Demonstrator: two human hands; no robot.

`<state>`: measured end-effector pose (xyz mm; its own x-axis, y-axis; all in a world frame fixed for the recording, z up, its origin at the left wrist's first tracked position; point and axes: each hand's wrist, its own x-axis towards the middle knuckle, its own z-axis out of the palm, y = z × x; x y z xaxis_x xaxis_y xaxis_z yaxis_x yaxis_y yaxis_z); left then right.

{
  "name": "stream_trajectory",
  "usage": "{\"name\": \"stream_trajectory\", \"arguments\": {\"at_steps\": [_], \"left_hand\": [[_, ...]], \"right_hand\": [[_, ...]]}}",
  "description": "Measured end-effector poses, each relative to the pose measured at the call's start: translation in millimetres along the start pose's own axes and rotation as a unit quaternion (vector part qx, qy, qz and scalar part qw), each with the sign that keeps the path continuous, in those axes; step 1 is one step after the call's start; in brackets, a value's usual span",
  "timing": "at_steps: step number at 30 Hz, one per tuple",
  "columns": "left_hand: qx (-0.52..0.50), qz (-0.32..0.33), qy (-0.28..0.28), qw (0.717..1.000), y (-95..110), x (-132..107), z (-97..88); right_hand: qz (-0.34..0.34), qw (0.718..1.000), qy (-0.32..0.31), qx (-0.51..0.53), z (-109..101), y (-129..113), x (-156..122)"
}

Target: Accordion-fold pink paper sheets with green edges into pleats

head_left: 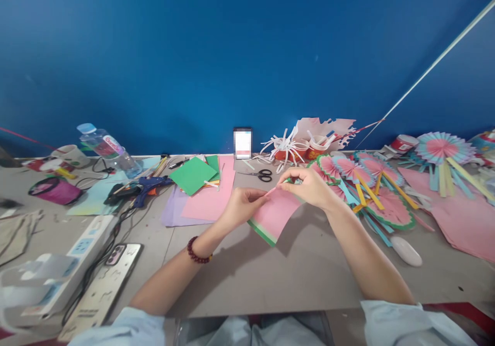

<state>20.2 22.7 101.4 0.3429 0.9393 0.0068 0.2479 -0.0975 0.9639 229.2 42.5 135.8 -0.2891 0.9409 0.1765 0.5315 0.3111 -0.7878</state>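
While both hands are busy with it, the rectangular pink paper sheet with a green strip along its near edge point(276, 212) is up in the air above the grey table point(301, 289), roughly in the middle. Call that the clock centre, with 12 at the blue wall point(247, 52).

Left hand point(247, 206) has the left part of the far edge in a tight pinch, and the right hand point(303, 185) is pinching the same edge further along, around 1 o'clock.

Biggest worry imo: the near end hangs loose and curls, so if one pinch slips the paper could spring round and the edge end up crooked. Squeezing unevenly could also crumple it, since paper that thin doesn't forgive much. And the right forearm is close to the pleated pink, blue and green paper fans point(390, 207) at 2 to 3 o'clock, so a careless swing might squash one.

Headcount, as far as I can tell:
- held sheet: one
- fans: at least five, overlapping, so no firm total
- black-handled metal scissors point(265, 175): one pair, a touch left of 12
- plain green paper sheets point(193, 176): at least two, near 10
- blue plastic glue gun point(149, 190): one, between 9 and 10
- clear plastic bottle with a blue cap point(110, 147): one, towards 10
- phone in a pale patterned case point(112, 279): one, around 8
- smooth white oval object point(406, 250): one, between 3 and 4, can't tell what it is
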Motion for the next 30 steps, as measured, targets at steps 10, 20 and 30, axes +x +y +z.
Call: {"name": "stream_trajectory", "arguments": {"at_steps": [10, 20, 30], "left_hand": [[0.031, 0.017, 0.021, 0.999, -5.0, 1.9, 0.8], [0.074, 0.070, 0.016, 0.995, -9.7, 2.0, 3.0], [0.084, 0.064, -0.034, 0.994, -3.8, 1.4, -2.3]], "right_hand": [[-0.058, 0.996, -0.006, -0.061, 4.2, -1.0, 0.2], [-0.137, 0.977, -0.022, -0.162, 9.0, -7.4, -3.6], [-0.097, 0.985, -0.009, -0.143, 1.3, -6.2, -2.9]]}}
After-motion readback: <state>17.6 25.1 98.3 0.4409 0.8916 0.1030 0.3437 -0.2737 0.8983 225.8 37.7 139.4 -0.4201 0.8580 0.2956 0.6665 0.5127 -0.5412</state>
